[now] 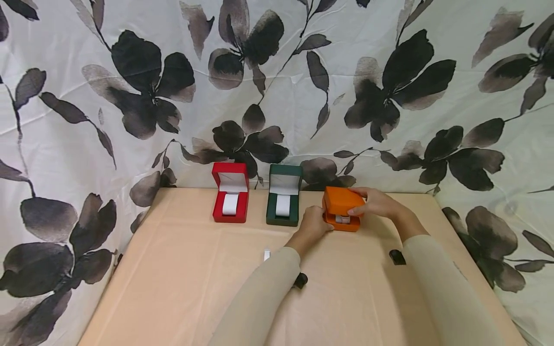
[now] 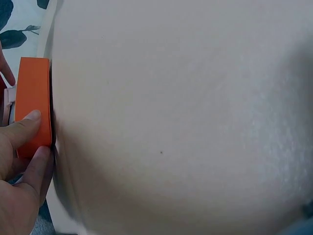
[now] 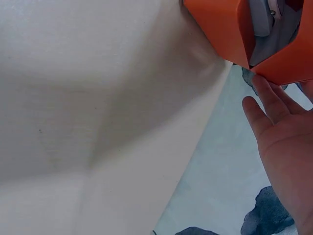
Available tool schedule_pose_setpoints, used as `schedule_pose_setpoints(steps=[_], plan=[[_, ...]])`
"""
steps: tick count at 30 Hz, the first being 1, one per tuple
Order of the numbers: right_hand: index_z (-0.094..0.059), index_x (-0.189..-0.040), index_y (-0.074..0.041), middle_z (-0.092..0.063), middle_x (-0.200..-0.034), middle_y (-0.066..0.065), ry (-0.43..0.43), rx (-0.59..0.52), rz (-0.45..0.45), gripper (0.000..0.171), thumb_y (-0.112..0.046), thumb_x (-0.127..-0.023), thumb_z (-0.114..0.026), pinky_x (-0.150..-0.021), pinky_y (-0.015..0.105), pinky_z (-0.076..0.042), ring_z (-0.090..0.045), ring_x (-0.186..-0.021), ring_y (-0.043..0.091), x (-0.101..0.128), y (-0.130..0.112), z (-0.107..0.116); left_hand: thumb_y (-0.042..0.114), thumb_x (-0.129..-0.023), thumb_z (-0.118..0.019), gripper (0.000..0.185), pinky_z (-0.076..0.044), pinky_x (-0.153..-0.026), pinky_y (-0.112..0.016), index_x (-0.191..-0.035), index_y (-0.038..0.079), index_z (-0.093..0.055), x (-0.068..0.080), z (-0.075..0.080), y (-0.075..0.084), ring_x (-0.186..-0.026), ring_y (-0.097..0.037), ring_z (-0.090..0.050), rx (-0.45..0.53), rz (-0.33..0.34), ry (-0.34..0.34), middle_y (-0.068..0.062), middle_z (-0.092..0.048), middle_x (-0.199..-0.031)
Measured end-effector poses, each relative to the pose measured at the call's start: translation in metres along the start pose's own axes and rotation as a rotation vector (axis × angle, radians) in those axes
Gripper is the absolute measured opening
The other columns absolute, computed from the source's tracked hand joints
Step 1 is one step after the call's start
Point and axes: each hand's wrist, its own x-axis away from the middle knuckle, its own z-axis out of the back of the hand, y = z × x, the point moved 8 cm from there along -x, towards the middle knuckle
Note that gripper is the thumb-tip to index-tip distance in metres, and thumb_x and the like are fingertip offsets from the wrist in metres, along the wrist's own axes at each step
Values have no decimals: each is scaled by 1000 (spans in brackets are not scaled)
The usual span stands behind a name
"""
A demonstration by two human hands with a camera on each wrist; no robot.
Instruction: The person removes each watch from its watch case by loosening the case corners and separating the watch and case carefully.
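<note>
**Orange box, lid ajar, held in both grips**

Orange box: on worktop, near back edge, right end of row of three; inside, pale cushion with strap.
Left grip: clasping box base.
Right grip: grasping lid, thumb at front edge.
Likely faults: thumb nipped, if lid pressed down too soon; strap caught, if seated too high; base slid backward, if lid pushed harder than base held.
Alongside: green box, red box, both open.
Nearer: small white piece, at risk of a knock from left sleeve.
Unclear: full shape of white piece, behind sleeve; strap detail, under lid; box, cut off in right wrist view.
</note>
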Motion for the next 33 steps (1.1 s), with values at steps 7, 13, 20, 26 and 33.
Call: schedule_pose_setpoints(steps=[7,13,20,26,33], plan=[[-38,-157,-2,-51,-153,24,-20,22,-16,91,-40,-86,-81,-121,65,-28,-44,-141,41,-5,-1,5,14,-74,-94,31,-58,-81,-23,-98,5,-77,-2,0,1,-78,-10,-58,-47,-13,14,2,-70,-89],[-40,-157,-4,-49,-155,23,-40,34,-24,86,-44,-90,-76,-122,66,-26,-39,-145,42,-13,1,11,12,-73,-94,32,-58,-78,-24,-99,4,-76,-5,-1,2,-75,-11,-56,-59,16,16,2,-67,-87],[-41,-157,-5,-42,-159,25,-64,19,-33,79,-45,-94,-68,-121,70,-22,-33,-148,45,-17,1,16,12,-73,-94,33,-57,-80,-24,-101,5,-77,-9,-3,4,-78,-11,-56,-73,-14,30,2,-67,-88],[-41,-157,-5,-45,-156,24,-70,17,-32,77,-48,-97,-62,-119,72,-23,-34,-146,44,-23,2,20,11,-73,-94,34,-58,-80,-24,-102,4,-77,-11,-2,5,-77,-11,-57,-64,-11,39,0,-68,-89],[-41,-156,-3,-48,-153,24,-61,-16,-46,75,-49,-100,-59,-118,65,-33,-40,-141,41,-28,2,25,12,-72,-95,35,-58,-83,-24,-101,4,-78,-15,-2,7,-77,-11,-57,-100,-16,58,0,-68,-88]])
